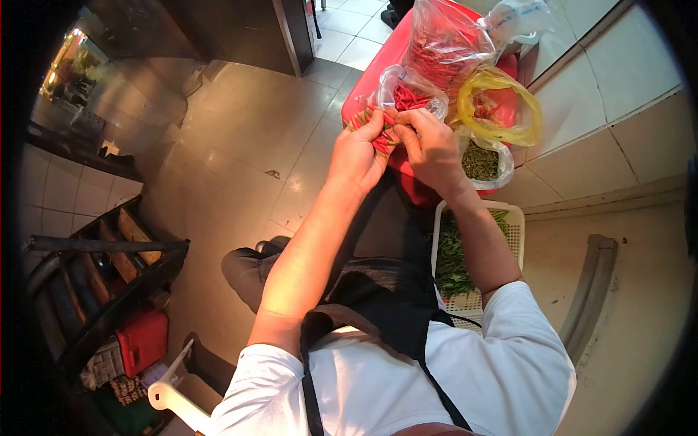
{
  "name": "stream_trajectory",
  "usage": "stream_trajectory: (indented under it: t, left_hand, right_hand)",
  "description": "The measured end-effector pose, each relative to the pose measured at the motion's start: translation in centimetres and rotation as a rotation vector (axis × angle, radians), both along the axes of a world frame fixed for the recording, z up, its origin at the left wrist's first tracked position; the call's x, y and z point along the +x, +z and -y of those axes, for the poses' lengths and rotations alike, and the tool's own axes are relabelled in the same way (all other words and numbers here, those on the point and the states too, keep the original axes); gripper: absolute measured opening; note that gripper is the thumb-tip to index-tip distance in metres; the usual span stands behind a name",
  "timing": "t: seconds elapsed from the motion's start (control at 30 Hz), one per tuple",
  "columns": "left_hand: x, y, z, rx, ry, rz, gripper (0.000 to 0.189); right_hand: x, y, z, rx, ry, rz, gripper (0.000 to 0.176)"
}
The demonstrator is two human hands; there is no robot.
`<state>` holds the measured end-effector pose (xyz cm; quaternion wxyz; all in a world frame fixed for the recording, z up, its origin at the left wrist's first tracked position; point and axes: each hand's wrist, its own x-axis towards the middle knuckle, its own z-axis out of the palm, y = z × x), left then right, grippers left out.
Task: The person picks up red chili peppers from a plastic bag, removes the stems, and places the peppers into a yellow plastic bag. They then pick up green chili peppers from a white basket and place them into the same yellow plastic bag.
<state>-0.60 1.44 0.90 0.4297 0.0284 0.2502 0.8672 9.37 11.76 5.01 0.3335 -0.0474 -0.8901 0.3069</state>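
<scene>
Two bare hands at work on chillies, seen from above, with the red worktop (373,76) as landmark. The left hand (355,156), at the near edge of the worktop, has its grip closed around a bunch of red chillies (382,143), some with green stems. The right hand (436,145), just beside it at the same edge, has thumb and fingertips drawn together against the bunch; whether its grip pinches a stem cannot be made out. On the worktop, just beyond the hands, stands an open clear bag (435,105) of red chillies; farther along the worktop rests a larger clear bag (451,47), also filled with red. Along the worktop's right side sit a yellow bag (534,120), its mouth open, and, nearer the person, a small bag (480,163) of green bits. Below the worktop's near right corner, a white basket (516,236) contains green leaves (452,254).
</scene>
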Motion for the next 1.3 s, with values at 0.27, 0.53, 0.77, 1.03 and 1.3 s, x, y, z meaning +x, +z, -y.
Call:
stream_trajectory:
  t: [0.27,0.53,0.77,1.03,1.3]
  left_hand:
    - [0.3,0.7,-0.1,-0.029,-0.042,0.215,0.017]
    - [1.8,0.3,-1.1,-0.062,-0.100,0.089,0.021]
    - [1.9,-1.7,-1.6,-0.018,-0.002,0.051,0.019]
    - [0.3,-1.3,0.3,0.173,-0.121,0.195,0.041]
    - [0.9,-1.0,0.7,0.216,-0.118,0.010,0.038]
  right_hand:
    - [5.5,1.5,-3.6,-0.099,-0.215,0.037,0.009]
    - [8.1,-1.7,-5.9,-0.278,-0.272,0.102,0.017]
    - [0.8,-0.6,-1.4,-0.389,-0.102,0.029,0.016]
    - [-1.8,-2.0,-6.1,-0.035,-0.185,-0.011,0.016]
    - [1.1,0.3,0.6,-0.233,-0.049,0.038,0.020]
